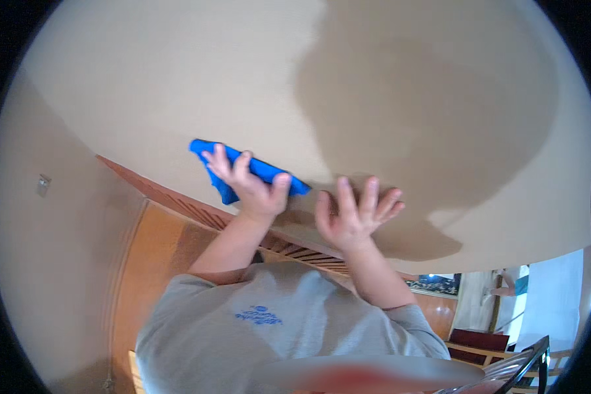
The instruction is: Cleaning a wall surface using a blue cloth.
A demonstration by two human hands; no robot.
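Note:
My left hand [249,184] lies over a bright blue cloth [262,171], holding it against a broad beige wall [197,72]. Its fingers are spread, with the thumb toward the right. The cloth is folded, and one corner hangs down on the left below my fingers. To the right, my right hand [356,213] rests with fingers apart on or very close to the same surface, with no object seen in it. A gap separates the two hands.
A large shadow [427,111] falls across the wall. Slatted wood trim [308,253] runs below my hands. At left, a side wall carries a switch plate [43,184]. Lower right, a person's arm [503,289] shows beside a white panel [550,299].

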